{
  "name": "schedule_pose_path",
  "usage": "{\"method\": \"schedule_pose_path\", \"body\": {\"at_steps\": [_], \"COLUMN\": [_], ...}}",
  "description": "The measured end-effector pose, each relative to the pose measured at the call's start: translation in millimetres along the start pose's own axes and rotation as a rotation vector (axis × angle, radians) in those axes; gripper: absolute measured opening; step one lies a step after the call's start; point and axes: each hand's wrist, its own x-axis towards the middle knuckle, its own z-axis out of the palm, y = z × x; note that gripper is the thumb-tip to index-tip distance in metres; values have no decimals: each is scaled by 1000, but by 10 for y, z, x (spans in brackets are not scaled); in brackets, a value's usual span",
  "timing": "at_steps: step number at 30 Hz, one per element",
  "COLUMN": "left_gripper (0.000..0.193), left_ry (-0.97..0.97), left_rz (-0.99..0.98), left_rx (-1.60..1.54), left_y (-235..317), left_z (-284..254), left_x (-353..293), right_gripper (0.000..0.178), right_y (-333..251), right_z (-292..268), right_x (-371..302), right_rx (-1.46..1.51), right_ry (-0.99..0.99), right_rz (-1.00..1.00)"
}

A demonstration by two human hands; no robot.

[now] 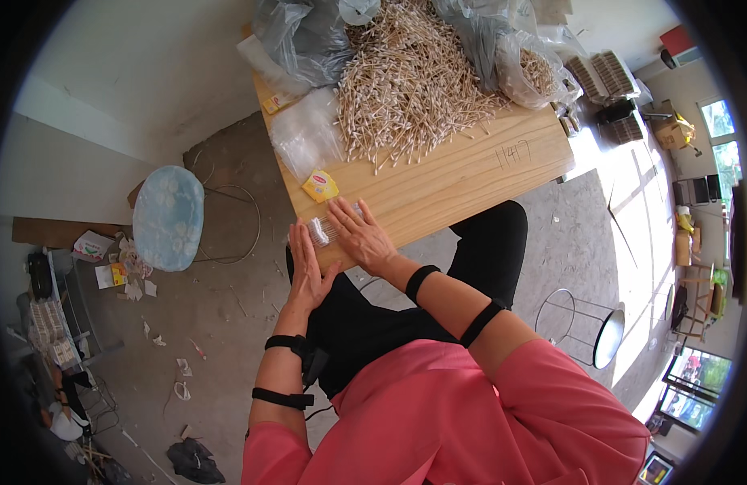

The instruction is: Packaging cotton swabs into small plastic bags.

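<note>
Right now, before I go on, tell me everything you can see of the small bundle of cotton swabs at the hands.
The bundle of cotton swabs is small and compact: thin, pale sticks side by side, with white tips that look like cotton. It lies at the near-left corner of the wooden table. The left hand is at its left end, seemingly touching; the right hand lies over its right part, hiding much of it. Whether clear film wraps it, I cannot tell.

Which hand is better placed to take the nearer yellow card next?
Probably the right hand: it reaches almost to the yellow card. The left hand sits farther off, beside the cotton swab bundle.
</note>
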Motion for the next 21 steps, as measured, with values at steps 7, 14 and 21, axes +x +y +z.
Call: {"method": "schedule_pose_path", "body": {"at_steps": [7,14,21], "left_gripper": [109,112,93], "left_ry": [-6,-73,-148], "left_rz": [-3,-80,-190], "left_rx": [-5,297,496], "left_y": [42,262,459], "left_z": [-24,-117,-271], "left_x": [16,73,181], "right_gripper": [62,65,39], "right_y": [-45,-43,161], "right_z": [12,76,-142], "right_x": [34,40,-110], "right_rx": [19,10,627], "right_ry": [-5,34,467], "right_rz": [-8,-18,312]}}
